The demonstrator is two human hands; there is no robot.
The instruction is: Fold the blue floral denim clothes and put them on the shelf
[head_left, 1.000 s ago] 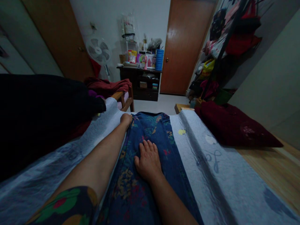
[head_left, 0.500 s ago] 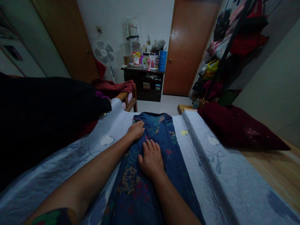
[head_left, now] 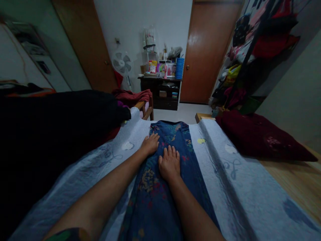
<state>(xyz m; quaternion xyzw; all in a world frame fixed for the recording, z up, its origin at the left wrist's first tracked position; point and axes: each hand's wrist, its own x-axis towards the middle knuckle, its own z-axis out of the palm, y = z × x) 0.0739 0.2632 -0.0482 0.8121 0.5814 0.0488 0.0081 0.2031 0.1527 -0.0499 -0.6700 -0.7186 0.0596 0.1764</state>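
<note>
A long dark-blue garment with a floral print (head_left: 156, 207) lies stretched out on a pale sheet (head_left: 213, 197), running away from me toward the far edge. Its kind, dress or other piece, I cannot make out. My left hand (head_left: 150, 144) rests flat on its left side near the narrow far end, fingers extended. My right hand (head_left: 170, 163) lies palm down on the middle of the cloth, closer to me, with fingers stretched forward and slightly apart. Neither hand grasps anything. My forearms cover parts of the garment.
Dark clothes (head_left: 62, 134) are heaped on the left. A folded maroon garment (head_left: 265, 137) sits on the right, over a wooden surface (head_left: 288, 172). Beyond the sheet stand a wooden chair (head_left: 149, 108), a white fan (head_left: 122, 63) and a dark cabinet (head_left: 160, 95).
The view has turned slightly left, so everything appears shifted to the right. Both hands stay flat on the garment; the right hand's fingers look a little more spread.
</note>
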